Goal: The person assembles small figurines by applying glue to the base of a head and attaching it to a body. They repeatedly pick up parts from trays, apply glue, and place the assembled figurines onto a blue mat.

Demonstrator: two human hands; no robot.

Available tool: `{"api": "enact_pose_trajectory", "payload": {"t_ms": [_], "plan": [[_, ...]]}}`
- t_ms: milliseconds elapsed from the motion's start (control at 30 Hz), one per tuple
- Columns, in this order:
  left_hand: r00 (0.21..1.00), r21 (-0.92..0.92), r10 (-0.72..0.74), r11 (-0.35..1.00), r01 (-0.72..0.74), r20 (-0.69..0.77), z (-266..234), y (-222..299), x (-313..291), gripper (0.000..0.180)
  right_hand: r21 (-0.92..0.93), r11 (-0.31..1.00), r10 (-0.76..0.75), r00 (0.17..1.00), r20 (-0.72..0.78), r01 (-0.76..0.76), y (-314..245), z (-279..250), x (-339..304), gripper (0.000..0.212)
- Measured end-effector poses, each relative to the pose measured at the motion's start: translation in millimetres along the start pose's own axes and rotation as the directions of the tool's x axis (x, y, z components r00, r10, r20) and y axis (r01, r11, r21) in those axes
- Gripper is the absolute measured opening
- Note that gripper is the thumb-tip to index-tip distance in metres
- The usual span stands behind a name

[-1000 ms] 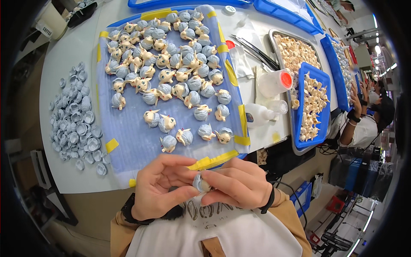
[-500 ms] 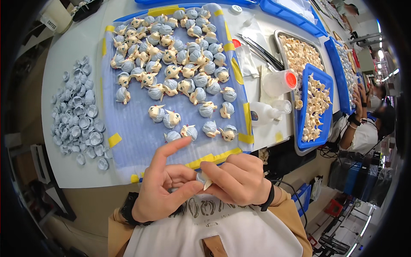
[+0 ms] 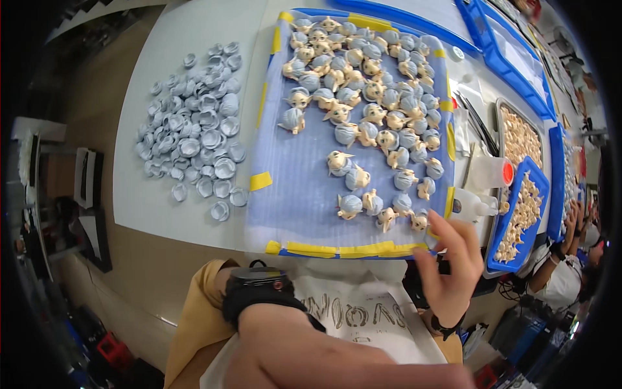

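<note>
My right hand (image 3: 450,269) is raised over the near right corner of a blue tray (image 3: 298,214) lined with film and yellow tape. Its thumb and fingers are apart with nothing between them. The nearest small doll head (image 3: 420,221), pale with light-blue hair, lies just beyond the fingertips. Another doll head (image 3: 385,219) rests to its left, and many more fill the far part of the tray. My left hand (image 3: 337,360) is low and close at the bottom edge, blurred; its fingers are mostly out of sight, so I cannot see whether it holds anything.
Left of the tray is a heap of light-blue hair shells (image 3: 188,146). On the right stand a red-capped bottle (image 3: 486,174), a white bottle (image 3: 470,206), tweezers (image 3: 481,123) and a small blue tray (image 3: 543,185) of pale parts. A co-worker's hand (image 3: 573,217) shows farther right.
The view has shifted left. My hands, formerly together around a small doll head, have parted. One more head now lies in the tray's near row. My left hand has dropped toward the lower edge.
</note>
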State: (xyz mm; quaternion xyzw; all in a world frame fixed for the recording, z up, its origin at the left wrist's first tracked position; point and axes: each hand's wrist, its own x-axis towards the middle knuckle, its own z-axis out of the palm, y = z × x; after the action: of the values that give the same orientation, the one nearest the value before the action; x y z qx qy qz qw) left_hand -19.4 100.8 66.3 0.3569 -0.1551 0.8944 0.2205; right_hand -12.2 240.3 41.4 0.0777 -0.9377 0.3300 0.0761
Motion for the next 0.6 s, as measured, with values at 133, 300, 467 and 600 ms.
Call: {"api": "enact_pose_trajectory", "payload": {"t_ms": [133, 300, 467, 600], "plan": [[1.000, 0.016, -0.021, 1.000, 0.021, -0.007, 0, 1, 5, 0.078, 0.096, 0.995, 0.032, 0.960, -0.277, -0.006, 24, -9, -31, 0.018], [0.998, 0.012, -0.050, 0.999, 0.050, -0.029, 1, 1, 10, 0.078, 0.212, 0.969, 0.206, 0.878, -0.432, -0.124, 40, -14, -46, 0.013], [0.993, 0.008, -0.103, 0.995, 0.104, -0.063, 8, 5, 13, 0.078, 0.203, 0.949, 0.310, 0.835, -0.455, -0.241, 51, -18, -44, 0.020], [0.985, -0.046, -0.115, 0.993, 0.110, -0.128, 17, 4, 15, 0.078, 0.230, 0.934, 0.349, 0.841, -0.414, -0.274, 58, -13, -31, 0.045]]}}
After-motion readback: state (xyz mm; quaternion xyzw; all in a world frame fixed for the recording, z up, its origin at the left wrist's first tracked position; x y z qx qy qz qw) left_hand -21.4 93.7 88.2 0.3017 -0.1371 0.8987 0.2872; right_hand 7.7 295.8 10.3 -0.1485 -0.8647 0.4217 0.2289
